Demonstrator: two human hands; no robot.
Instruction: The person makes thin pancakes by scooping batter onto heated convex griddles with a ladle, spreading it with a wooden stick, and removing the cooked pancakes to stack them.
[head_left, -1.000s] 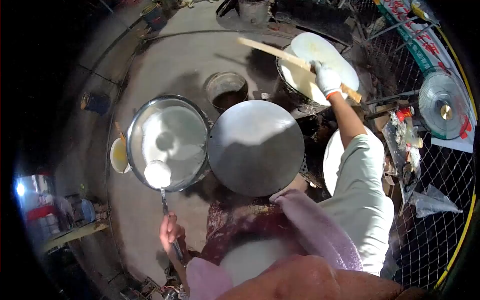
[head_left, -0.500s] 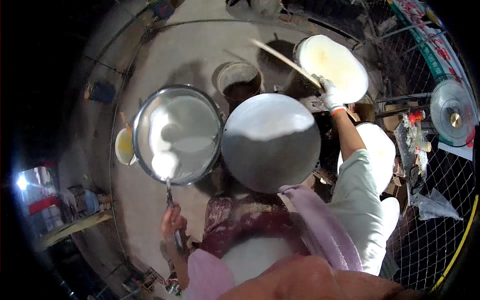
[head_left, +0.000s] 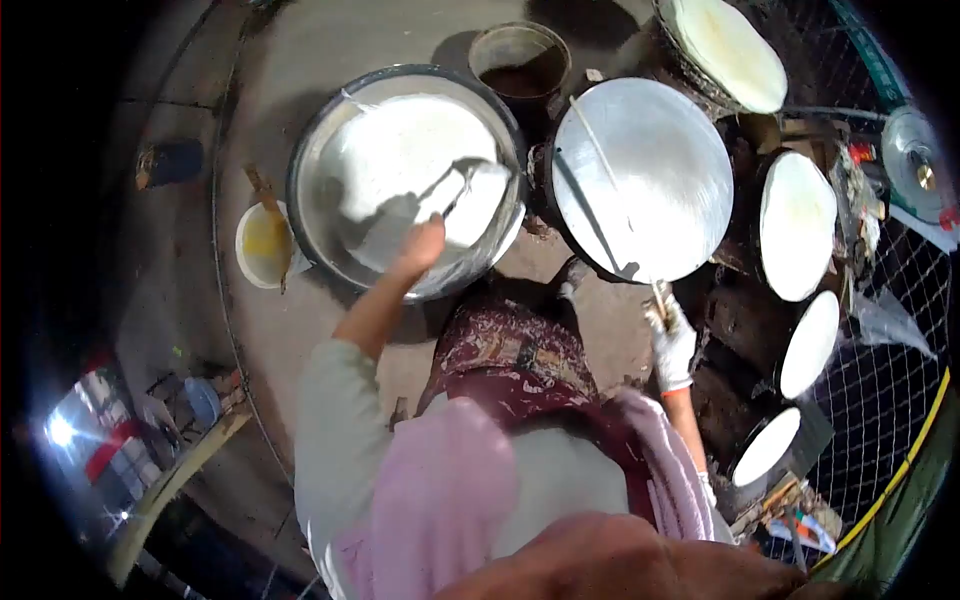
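Note:
My bare left hand (head_left: 424, 243) is closed around the handle of a ladle (head_left: 482, 188), whose bowl is at the right part of a wide metal basin (head_left: 303, 200). White batter (head_left: 400, 135) fills the basin's bottom. My right hand (head_left: 673, 345), in a white glove with an orange cuff, grips a thin wooden stick (head_left: 603, 160). The stick reaches out above a bare round griddle (head_left: 670, 140), casting a shadow on it. Whether the stick touches the metal, I cannot tell.
Pale round flatbreads (head_left: 797, 226) lie on several griddles along the right. Behind the basin stands a bucket (head_left: 520, 60); left of it, a small tub (head_left: 246, 262) holds something yellow and a wooden-handled tool. A wire fence (head_left: 850, 430) and a fan (head_left: 912, 165) bound the right side.
My view has shifted. My left hand has moved the ladle from the basin's near edge to its right part. My right hand has brought the stick from the far-right griddle to the bare one.

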